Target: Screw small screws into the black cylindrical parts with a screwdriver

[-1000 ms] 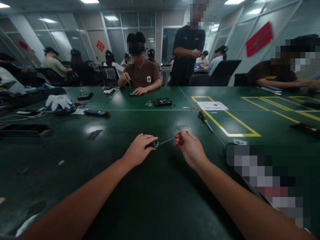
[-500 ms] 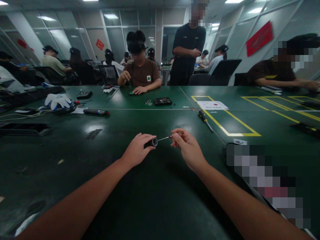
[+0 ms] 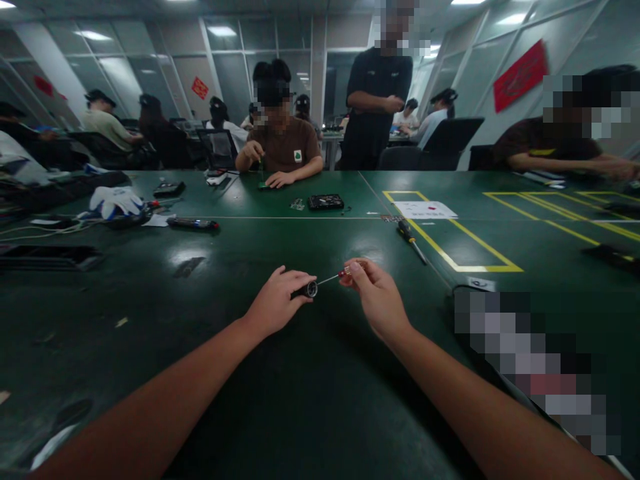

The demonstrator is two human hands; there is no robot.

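Observation:
My left hand (image 3: 278, 301) is closed around a small black cylindrical part (image 3: 311, 289), its round open end with a pale rim turned to the right. Between thumb and fingertips, my right hand (image 3: 373, 288) grips a thin screwdriver (image 3: 344, 273) with a red-and-clear handle. Its slim metal shaft slants down and left to the cylinder's open end. Whether the tip is inside or only touching the rim, I cannot tell. Both hands are held above the green table (image 3: 300, 413).
Beyond my right hand lies a yellow-and-black screwdriver (image 3: 411, 240), near a yellow taped outline and a paper sheet (image 3: 425, 210). White gloves (image 3: 116, 202) and a dark pen-shaped tool (image 3: 193, 225) are at left. Across the table, a person (image 3: 285, 143) works beside a black box (image 3: 325, 201).
The black cylinder and my left fingertips have shifted slightly right and down. My right thumb and fingers have turned a little on the screwdriver handle, showing more of its red part.

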